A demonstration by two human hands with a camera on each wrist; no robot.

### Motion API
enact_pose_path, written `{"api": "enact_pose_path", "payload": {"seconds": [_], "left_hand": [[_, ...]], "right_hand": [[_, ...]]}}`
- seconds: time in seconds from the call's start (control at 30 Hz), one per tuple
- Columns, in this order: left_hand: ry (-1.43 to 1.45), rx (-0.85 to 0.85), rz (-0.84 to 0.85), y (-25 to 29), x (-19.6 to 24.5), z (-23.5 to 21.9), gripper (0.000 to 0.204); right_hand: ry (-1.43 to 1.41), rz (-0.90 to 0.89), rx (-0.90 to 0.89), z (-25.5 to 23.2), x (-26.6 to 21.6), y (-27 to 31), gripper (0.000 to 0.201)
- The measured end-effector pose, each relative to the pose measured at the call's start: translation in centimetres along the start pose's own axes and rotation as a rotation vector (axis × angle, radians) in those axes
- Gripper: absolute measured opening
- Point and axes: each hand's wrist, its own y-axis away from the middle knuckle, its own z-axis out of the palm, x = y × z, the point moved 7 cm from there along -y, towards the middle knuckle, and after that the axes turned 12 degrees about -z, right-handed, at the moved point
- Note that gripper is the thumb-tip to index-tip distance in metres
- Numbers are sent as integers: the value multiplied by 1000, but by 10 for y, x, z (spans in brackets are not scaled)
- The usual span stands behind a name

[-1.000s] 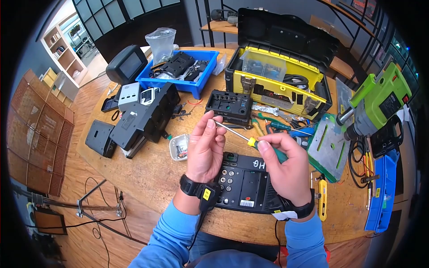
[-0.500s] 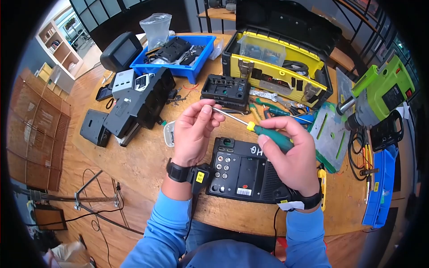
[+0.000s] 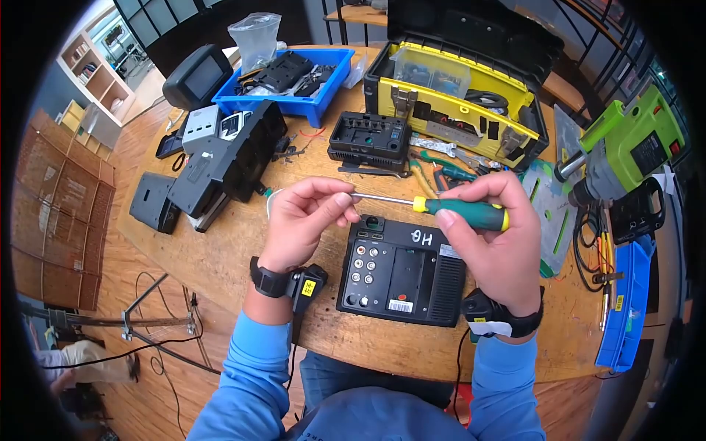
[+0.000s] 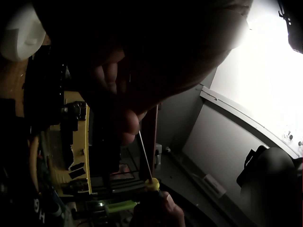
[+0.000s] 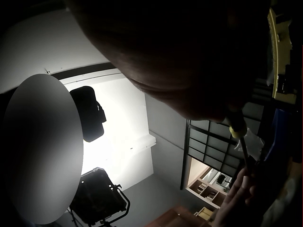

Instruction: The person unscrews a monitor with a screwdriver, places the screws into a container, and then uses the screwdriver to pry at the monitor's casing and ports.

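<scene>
A screwdriver (image 3: 471,214) with a green handle and yellow collar lies nearly level between my hands, above the table. My right hand (image 3: 507,250) grips the handle, fingers over its far side and thumb along the near side. At the other end, my left hand (image 3: 298,224) pinches the shaft's tip between thumb and fingers, which hide the tip. Below is a black device (image 3: 432,294) with round jacks, a barcode label and white "HQ" lettering. In the left wrist view the shaft (image 4: 145,156) runs from the dark left fingertips down to the yellow collar.
An open black and yellow toolbox (image 3: 448,125) stands at the back, with pliers (image 3: 419,176) before it. Another black unit (image 3: 369,140) and a blue parts bin (image 3: 294,103) sit farther left. A green drill (image 3: 640,147) on a stand and a blue tray (image 3: 625,316) are right.
The screwdriver has swung from a slant to nearly level, and more of its handle shows. My left hand has shifted left, my right hand right. A person has appeared at lower left.
</scene>
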Motion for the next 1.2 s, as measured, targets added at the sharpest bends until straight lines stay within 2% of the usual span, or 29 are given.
{"api": "enact_pose_path", "payload": {"seconds": [0.17, 0.23, 0.37, 0.43, 0.47, 0.53, 0.67, 0.73, 0.83, 1.03, 1.2], "left_hand": [[-144, -69, -70, 1, -1, 3, 14], [-323, -121, -95, 0, -3, 5, 14], [-350, -148, -77, -4, -2, 10, 10], [-621, -114, 86, -4, 10, 17, 8], [-621, -114, 86, -6, 8, 16, 8], [-704, -137, 190, -6, 5, 18, 9], [-749, -108, 156, -7, -1, 15, 10], [-848, -82, 340, -5, 3, 17, 12], [-919, -47, 347, -3, 4, 18, 19], [-856, 12, 359, 4, 0, 15, 32], [-822, 61, 371, 6, -3, 10, 31]], "right_hand": [[76, -27, -47, -4, -2, -1, 25], [196, -79, -120, -2, -6, -2, 25], [142, -84, -112, 2, -4, -1, 25], [196, -137, -133, 3, -6, -2, 25], [196, -137, -133, 4, -8, -3, 25], [220, -99, -133, 7, -10, -3, 24], [260, -103, -161, 12, -9, -2, 24], [308, -140, -192, 18, -10, -1, 24], [309, -164, -233, 27, -12, -1, 24], [330, -164, -298, 36, -13, -6, 24], [346, -173, -379, 45, -28, -16, 25]]}}
